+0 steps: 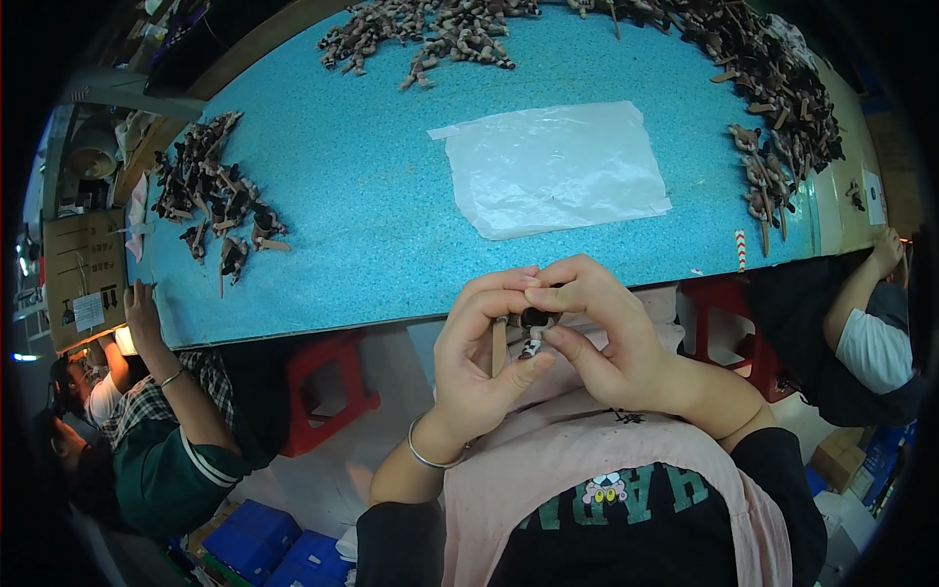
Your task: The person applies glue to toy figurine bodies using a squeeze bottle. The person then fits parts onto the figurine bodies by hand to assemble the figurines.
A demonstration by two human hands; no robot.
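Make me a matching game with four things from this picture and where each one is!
Things:
1. clear plastic sheet
2. small dark piece
3. red stool
4. silver bracelet

Places:
A. on the left hand's wrist
B. lying flat on the blue table
C. on the floor under the table edge
D. pinched between the fingers of the left hand and right hand

Pairs: 1-B, 2-D, 3-C, 4-A
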